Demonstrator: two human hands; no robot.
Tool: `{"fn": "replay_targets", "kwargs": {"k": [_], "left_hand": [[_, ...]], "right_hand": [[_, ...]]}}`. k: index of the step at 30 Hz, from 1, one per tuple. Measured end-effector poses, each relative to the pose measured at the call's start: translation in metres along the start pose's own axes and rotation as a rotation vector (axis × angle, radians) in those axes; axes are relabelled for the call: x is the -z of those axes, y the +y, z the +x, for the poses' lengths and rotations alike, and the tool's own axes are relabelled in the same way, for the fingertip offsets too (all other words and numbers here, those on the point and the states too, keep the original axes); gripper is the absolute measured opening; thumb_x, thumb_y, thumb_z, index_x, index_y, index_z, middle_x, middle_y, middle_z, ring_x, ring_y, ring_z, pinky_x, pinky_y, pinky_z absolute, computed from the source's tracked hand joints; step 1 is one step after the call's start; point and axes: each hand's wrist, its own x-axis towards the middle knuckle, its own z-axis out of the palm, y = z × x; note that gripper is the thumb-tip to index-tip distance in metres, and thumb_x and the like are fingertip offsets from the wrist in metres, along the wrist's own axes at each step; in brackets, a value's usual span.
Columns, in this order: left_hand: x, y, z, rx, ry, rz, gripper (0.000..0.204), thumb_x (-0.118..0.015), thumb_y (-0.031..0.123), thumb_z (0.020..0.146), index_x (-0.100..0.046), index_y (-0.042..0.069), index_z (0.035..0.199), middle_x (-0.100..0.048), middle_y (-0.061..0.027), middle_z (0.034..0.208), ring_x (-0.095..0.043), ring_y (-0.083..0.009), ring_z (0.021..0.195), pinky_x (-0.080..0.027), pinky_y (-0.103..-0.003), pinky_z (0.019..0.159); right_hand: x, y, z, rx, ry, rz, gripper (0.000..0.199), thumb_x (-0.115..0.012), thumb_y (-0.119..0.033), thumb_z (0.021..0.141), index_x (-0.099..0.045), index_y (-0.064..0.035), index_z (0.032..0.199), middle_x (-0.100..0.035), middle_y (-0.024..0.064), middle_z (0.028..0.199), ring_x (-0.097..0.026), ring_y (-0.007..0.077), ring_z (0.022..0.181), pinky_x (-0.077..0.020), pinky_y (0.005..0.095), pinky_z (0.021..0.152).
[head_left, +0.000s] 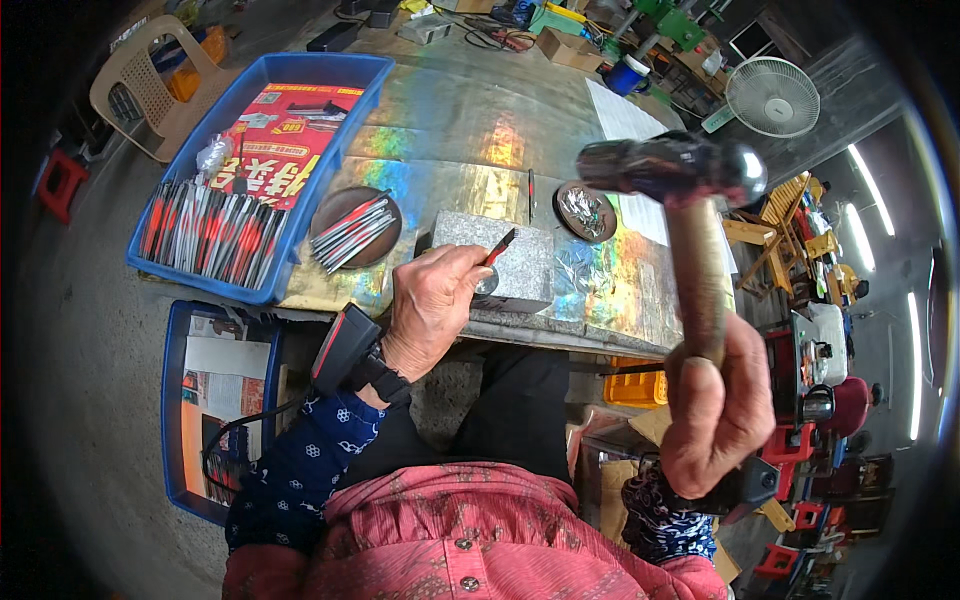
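My left hand (432,305) pinches a slim red-and-black piece (500,248) against a grey stone block (530,275) at the table's near edge. The piece slants up to the right; its lower end is hidden by my fingers, so I cannot tell its kind. Raised off the table at the right, a ball-peen hammer (672,168) with a wooden handle is gripped in my right hand (718,415). Left of the block, a round brown dish (325,208) holds several slim silver-and-red pieces (352,235). Another brown dish (567,222), right of the block, has small shiny metal bits.
A blue tray (355,105) packed with slim red, black and silver pieces stands at the left. Loose shiny bits (590,272) lie beside the block, and one slim piece (531,195) behind it. A second blue bin (172,440) sits on the floor. A fan (772,97) stands far right.
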Motion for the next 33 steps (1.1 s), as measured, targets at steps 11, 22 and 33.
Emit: {"fn": "replay_targets", "kwargs": {"k": [11, 22, 33], "left_hand": [[0.0, -0.002, 0.0, -0.013, -0.005, -0.017, 0.014, -0.071, 0.0, 0.08, -0.068, -0.003, 0.093, -0.07, -0.0152, 0.085, -0.069, -0.0237, 0.074, -0.052, -0.031, 0.063], [-0.001, -0.004, -0.001, -0.026, 0.009, -0.015, 0.014, -0.071, 0.001, 0.078, -0.067, -0.003, 0.091, -0.069, -0.0154, 0.083, -0.068, -0.0281, 0.073, -0.051, -0.033, 0.063], [0.0, -0.003, -0.002, -0.021, 0.012, -0.02, 0.014, -0.071, 0.0, 0.079, -0.068, -0.004, 0.092, -0.07, -0.0157, 0.084, -0.069, -0.0232, 0.072, -0.052, -0.031, 0.062]], "right_hand": [[-0.014, 0.015, 0.0, 0.089, -0.065, -0.022, 0.024, -0.059, -0.005, 0.089, -0.062, 0.0062, 0.109, -0.063, 0.0136, 0.077, -0.06, 0.014, 0.064, -0.0485, 0.0281, 0.061], [0.0, -0.008, 0.013, 0.013, 0.105, 0.12, 0.034, -0.047, -0.016, 0.095, -0.06, 0.0091, 0.114, -0.05, -0.0033, 0.063, -0.036, 0.0005, 0.05, -0.0253, 0.0188, 0.044], [-0.009, 0.011, 0.001, -0.284, -0.239, 0.111, 0.019, -0.06, -0.007, 0.092, -0.063, 0.0042, 0.107, -0.054, 0.0045, 0.065, -0.046, 0.0073, 0.058, -0.0394, 0.0247, 0.052]]}}
